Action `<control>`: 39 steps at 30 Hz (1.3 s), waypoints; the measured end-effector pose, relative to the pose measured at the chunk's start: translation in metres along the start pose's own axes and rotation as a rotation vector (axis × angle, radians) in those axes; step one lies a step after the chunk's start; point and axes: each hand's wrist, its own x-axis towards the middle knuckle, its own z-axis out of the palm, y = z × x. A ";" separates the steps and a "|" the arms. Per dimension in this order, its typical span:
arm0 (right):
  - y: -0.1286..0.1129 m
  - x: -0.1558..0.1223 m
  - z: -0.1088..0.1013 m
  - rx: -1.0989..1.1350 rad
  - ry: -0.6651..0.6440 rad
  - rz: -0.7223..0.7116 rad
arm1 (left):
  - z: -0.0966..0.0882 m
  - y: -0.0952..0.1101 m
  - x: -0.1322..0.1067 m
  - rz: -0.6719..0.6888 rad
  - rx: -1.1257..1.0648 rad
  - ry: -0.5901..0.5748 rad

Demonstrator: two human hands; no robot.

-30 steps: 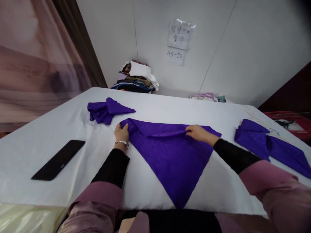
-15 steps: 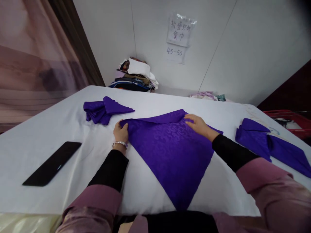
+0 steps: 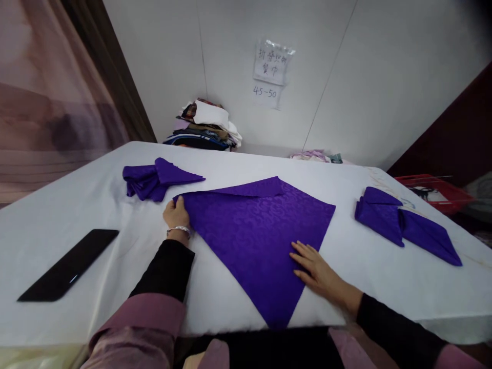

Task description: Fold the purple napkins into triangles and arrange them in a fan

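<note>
A purple patterned napkin (image 3: 246,246) lies spread on the table, one corner pointing toward me and a strip along its far left edge folded over. My left hand (image 3: 177,215), with a bracelet at the wrist, pinches the napkin's left corner. Over the napkin's lower right edge, my right hand (image 3: 313,266) is open with fingers spread, at or just above the cloth. A bunched, pleated purple napkin (image 3: 157,178) rests beyond my left hand. Farther right lies another folded purple napkin (image 3: 400,218).
White cloth covers the table (image 3: 146,287). A dark flat phone-like slab (image 3: 69,264) lies at left. Piled clothes (image 3: 207,125) stand by the wall, under a handwritten sign (image 3: 271,64). A red basket (image 3: 434,192) sits past the right edge. A curtain (image 3: 57,92) hangs at left.
My right hand has left the napkin's far edge and come down toward me to its lower right side, fingers spreading. My left hand still grips the left corner. The view has shifted slightly.
</note>
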 end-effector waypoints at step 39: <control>0.087 0.250 -0.033 0.097 0.211 0.483 | 0.001 0.000 -0.014 0.063 0.175 -0.259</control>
